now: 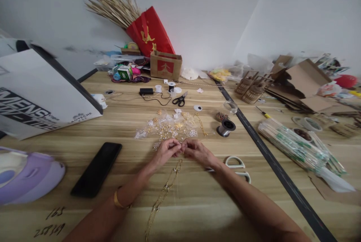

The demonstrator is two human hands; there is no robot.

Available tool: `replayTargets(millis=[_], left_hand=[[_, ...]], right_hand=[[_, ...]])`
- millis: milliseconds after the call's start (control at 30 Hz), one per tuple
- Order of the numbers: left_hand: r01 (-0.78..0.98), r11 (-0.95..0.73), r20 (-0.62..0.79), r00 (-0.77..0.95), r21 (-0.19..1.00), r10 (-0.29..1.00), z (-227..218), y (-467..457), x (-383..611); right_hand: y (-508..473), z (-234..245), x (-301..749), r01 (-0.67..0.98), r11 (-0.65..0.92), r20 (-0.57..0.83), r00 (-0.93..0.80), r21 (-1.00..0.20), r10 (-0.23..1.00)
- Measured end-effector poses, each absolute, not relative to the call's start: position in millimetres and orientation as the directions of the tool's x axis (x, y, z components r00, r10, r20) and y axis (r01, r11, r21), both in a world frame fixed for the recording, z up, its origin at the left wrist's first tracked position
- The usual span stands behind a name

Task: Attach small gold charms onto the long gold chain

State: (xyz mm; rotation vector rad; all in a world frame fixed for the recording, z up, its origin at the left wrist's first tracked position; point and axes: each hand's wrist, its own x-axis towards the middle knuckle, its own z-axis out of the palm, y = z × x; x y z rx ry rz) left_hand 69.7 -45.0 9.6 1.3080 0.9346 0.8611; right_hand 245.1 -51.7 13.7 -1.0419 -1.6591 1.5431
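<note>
**Fine fingertip work beside the bead heap** [172, 126]

Working with left hand [167, 149] and right hand [199, 151] drawn together, fingertips almost meeting, just on the near side of the bead heap. Pinching on both sides, thumb against forefinger, with hardly any gap. Apparently gripping a small piece [182, 152] between the two pinches (perhaps a bead or a link, too little to tell apart). Cannot tell for certain any join between small piece and gold chain. Using no tool.

Note the gold chain [167, 187] on the near side of the bead heap, starting just below the fingertips and running away from the heap in long strands with clear clusters.

Judging by the double pinch, probably at the stage of fitting or adjusting one tiny part by hand, rather than cutting or sorting. For the next move, best to hold steady with one pinch and turn or press lightly with the other, without tugging the chain.

Within reach: white-handled scissors [237, 166] to the near right of the bead heap, partly covered; wire spool [225, 130] to its right; black-handled scissors [181, 99] beyond it.
</note>
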Motion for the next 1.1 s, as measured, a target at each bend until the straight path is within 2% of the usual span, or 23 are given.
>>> replayTargets(millis=[267,400,500,600,733,867,1100], left_hand=[[0.030,0.085,-0.089,0.459,0.996,0.884,15.4,-45.7,66.5],[0.197,-0.069,-0.027,0.449,0.978,0.893,12.8,-45.2,65.2],[0.406,-0.220,0.004,0.469,0.887,0.883,13.7,-47.6,64.6],[0.583,-0.351,0.006,0.510,0.733,0.860,17.6,-52.4,65.6],[0.693,-0.446,-0.022,0.553,0.566,0.833,22.6,-58.0,68.7],[0.723,-0.465,-0.053,0.566,0.511,0.822,26.5,-61.0,70.9],[0.711,-0.509,-0.030,0.596,0.486,0.803,26.1,-63.8,69.8]], right_hand=[[-49.8,21.1,250.5,0.124,-0.031,-0.089,-0.493,-0.992,0.865],[-46.4,30.7,256.4,0.104,-0.059,-0.103,-0.505,-0.993,0.857],[-42.5,34.3,261.0,0.085,-0.078,-0.110,-0.505,-0.993,0.856],[-38.5,33.1,265.1,0.060,-0.106,-0.122,-0.501,-0.992,0.857],[-34.1,27.9,269.1,-0.006,-0.143,-0.118,-0.525,-0.990,0.843],[-32.0,25.3,270.8,-0.061,-0.199,-0.136,-0.535,-0.978,0.834],[-30.6,21.7,271.1,-0.081,-0.226,-0.146,-0.548,-0.971,0.824]])
